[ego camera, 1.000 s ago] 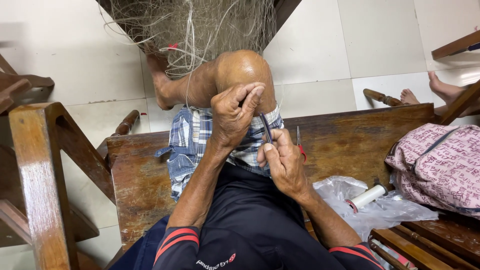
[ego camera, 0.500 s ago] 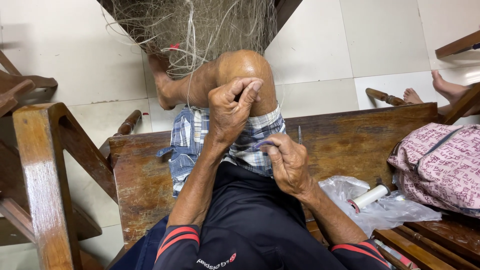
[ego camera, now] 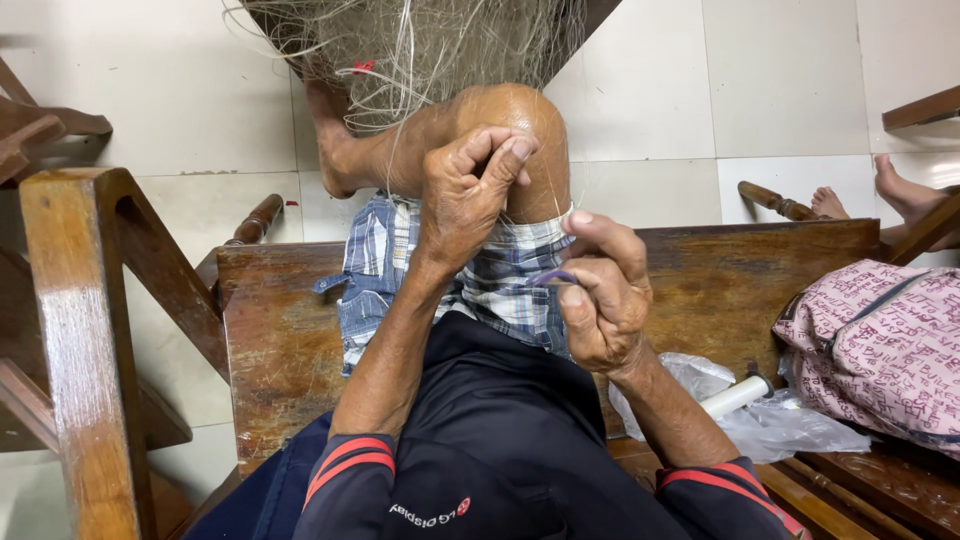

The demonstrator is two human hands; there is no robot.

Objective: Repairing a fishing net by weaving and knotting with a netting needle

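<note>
the left hand [ego camera: 470, 195] is raised in front of the bent bare knee [ego camera: 510, 130], its fingers curled and thumb pinched against the forefinger; a fine pale strand seems to be nipped there, though the line itself is too thin to be made out with certainty. the right hand [ego camera: 600, 295] is held just beside it, lower and to the right, clenched round a slim dark purple netting needle [ego camera: 552, 277], of which only a short curved part is seen between thumb and forefinger. the tangled pale monofilament fishing net [ego camera: 420, 45] is hung above the knee, at the top of the view, with loose strands trailing down over the shin and toward the left hand; a small red mark is seen in the mesh.

the work is judged to be in mid-course: a wide mass of mesh is shown already formed, but how much is left to be knotted cannot be told, since the net's edge is hidden behind the hands.

the worn brown wooden bench [ego camera: 290, 320] is sat upon, blue checked shorts [ego camera: 390, 270] being spread over it. a white plastic spool [ego camera: 735, 397] is laid on a crumpled clear plastic bag [ego camera: 800, 430] to the right, near a pink patterned fabric bag [ego camera: 880, 340]. another person's bare feet [ego camera: 900, 195] are seen on the white tiled floor [ego camera: 780, 80].
</note>
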